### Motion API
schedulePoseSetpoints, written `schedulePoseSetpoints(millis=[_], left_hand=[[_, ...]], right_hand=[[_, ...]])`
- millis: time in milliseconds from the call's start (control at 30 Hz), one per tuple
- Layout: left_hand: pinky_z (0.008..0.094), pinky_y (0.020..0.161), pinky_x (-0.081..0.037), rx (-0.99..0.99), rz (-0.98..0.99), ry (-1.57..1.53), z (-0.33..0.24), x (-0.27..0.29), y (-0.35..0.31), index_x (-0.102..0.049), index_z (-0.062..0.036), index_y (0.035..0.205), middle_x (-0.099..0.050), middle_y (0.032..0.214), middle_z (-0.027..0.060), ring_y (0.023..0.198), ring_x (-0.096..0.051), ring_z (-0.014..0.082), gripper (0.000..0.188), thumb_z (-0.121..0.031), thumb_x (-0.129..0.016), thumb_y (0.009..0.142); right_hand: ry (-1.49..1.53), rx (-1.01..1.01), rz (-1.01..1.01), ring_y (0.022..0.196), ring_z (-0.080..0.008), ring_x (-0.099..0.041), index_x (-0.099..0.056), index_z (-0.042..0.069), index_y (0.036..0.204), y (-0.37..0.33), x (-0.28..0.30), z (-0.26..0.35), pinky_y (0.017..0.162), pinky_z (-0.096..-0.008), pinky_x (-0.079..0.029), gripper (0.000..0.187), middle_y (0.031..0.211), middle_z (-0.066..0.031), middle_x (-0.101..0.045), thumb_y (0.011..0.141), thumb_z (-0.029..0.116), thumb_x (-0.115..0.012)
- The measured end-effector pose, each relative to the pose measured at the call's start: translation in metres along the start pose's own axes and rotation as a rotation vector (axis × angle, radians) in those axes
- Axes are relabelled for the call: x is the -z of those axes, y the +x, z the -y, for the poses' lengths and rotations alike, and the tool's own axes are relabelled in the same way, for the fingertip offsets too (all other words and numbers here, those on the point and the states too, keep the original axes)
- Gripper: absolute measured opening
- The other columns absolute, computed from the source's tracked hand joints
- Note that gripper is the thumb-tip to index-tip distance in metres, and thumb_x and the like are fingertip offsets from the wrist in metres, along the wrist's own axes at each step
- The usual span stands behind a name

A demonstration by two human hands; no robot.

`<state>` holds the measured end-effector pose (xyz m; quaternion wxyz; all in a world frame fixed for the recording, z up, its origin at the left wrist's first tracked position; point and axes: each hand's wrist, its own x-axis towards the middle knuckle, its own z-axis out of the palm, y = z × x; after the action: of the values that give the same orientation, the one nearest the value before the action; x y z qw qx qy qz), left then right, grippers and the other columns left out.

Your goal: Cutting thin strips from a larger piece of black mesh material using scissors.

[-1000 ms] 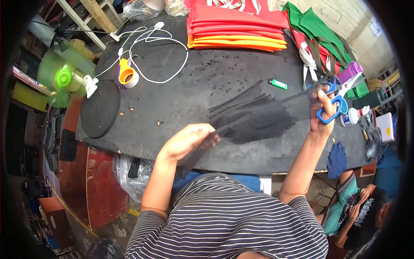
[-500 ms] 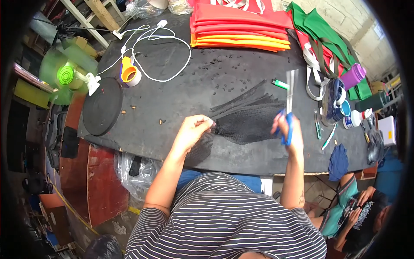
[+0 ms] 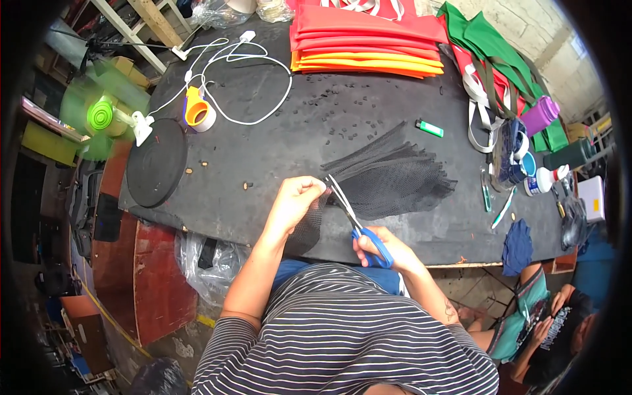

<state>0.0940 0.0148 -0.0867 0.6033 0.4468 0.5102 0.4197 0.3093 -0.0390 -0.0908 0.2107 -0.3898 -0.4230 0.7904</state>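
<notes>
Gathered black mesh fabric (image 3: 395, 184) fans out to the right over the dark table. My left hand (image 3: 297, 201) pinches its bunched neck, and a loose flap of mesh hangs below the fingers toward the table's near edge. In my right hand (image 3: 382, 248) are scissors with blue handles (image 3: 376, 242). Their slim metal blades point up and left, slightly apart, with the tips at the gathered neck just right of my left fingertips. Whether the blades touch the mesh I cannot tell. Beyond the mesh lies a green lighter (image 3: 430, 128).
Stacked red and orange fabric bags (image 3: 368, 46) lie at the back. Small black scraps (image 3: 342, 122) dot the table. A white cable (image 3: 289, 85), a tape roll (image 3: 199, 117) and a green fan (image 3: 100, 114) are on the left. Bottles (image 3: 545, 179) stand right; another person (image 3: 553, 322) sits lower right.
My right hand has brought the scissors from the right side of the mesh down and left to its gathered neck. My left hand keeps its pinch in nearly the same place.
</notes>
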Motion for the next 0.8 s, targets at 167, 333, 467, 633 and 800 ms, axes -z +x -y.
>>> schedulePoseSetpoints(millis=[167,333,467,633,800], left_hand=[[0.0182,0.049,-0.034,-0.006,0.012,-0.01,-0.001,0.001,-0.002,-0.064,0.001,0.082,-0.055,0.06,-0.0016,0.053,-0.044,0.004,0.015,-0.012,-0.055,0.081],[0.0185,0.049,-0.034,-0.006,-0.001,-0.016,-0.004,0.0,-0.003,-0.064,0.0011,0.082,-0.056,0.061,-0.0013,0.052,-0.044,0.0041,0.016,-0.012,-0.055,0.082],[0.0186,0.049,-0.034,0.002,0.007,-0.024,-0.005,0.001,-0.005,-0.064,0.0012,0.082,-0.056,0.061,-0.0013,0.053,-0.044,0.0042,0.016,-0.011,-0.055,0.082],[0.0186,0.048,-0.034,-0.037,-0.031,0.001,-0.006,0.002,-0.005,-0.062,0.0021,0.08,-0.055,0.06,-0.0015,0.052,-0.044,0.0039,0.014,-0.01,-0.054,0.082],[0.0185,0.047,-0.034,-0.075,-0.06,0.026,-0.004,0.0,-0.005,-0.062,0.0024,0.079,-0.054,0.058,-0.0015,0.051,-0.044,0.0038,0.014,-0.009,-0.054,0.082]], right_hand=[[0.086,0.02,-0.029,0.05,-0.0047,-0.048,-0.051,0.007,0.072,0.009,-0.007,-0.001,0.046,-0.0165,-0.038,0.03,0.06,0.0015,-0.051,0.082,0.034,-0.06],[0.079,0.016,-0.065,0.048,-0.0046,-0.048,-0.052,0.007,0.071,0.013,-0.008,-0.004,0.044,-0.0167,-0.038,0.027,0.058,0.0016,-0.051,0.081,0.03,-0.063],[-0.032,-0.019,-0.117,0.047,-0.0046,-0.049,-0.052,0.006,0.071,0.01,-0.012,0.003,0.043,-0.0169,-0.038,0.025,0.057,0.001,-0.051,0.079,0.026,-0.065],[-0.002,0.023,-0.121,0.05,-0.0048,-0.048,-0.051,0.005,0.074,0.012,-0.013,-0.01,0.046,-0.0173,-0.037,0.03,0.058,0.0013,-0.05,0.079,0.031,-0.065],[-0.044,0.1,-0.067,0.054,-0.005,-0.045,-0.048,0.006,0.077,0.014,-0.015,-0.01,0.05,-0.0181,-0.035,0.043,0.061,0.0029,-0.046,0.076,0.047,-0.063]])
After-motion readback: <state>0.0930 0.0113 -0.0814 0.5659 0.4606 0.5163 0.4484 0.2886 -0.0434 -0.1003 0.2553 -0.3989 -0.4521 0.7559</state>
